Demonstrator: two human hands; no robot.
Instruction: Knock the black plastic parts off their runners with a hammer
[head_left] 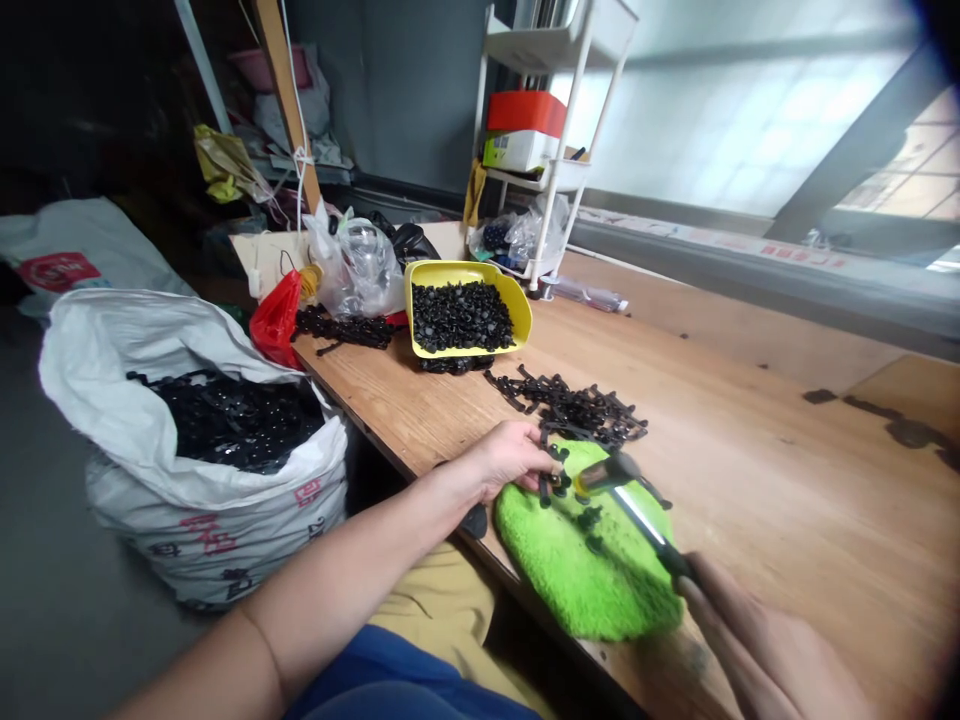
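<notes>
My left hand is at the near edge of a fuzzy green cloth, its fingers pinched on a slim black strip with small knobs. In my right hand is the handle of a hammer with a shiny metal shaft. The hammer's head, smeared by motion, is over the cloth just right of my left fingertips. Several small black pieces lie on the green cloth under the hammer. Right behind the cloth is a loose pile of black strips.
A yellow tray full of small black parts stands farther back on the wooden table. To its left are more black strips and a red bag. A white sack of black pieces stands left of the table. Behind is a white shelf rack.
</notes>
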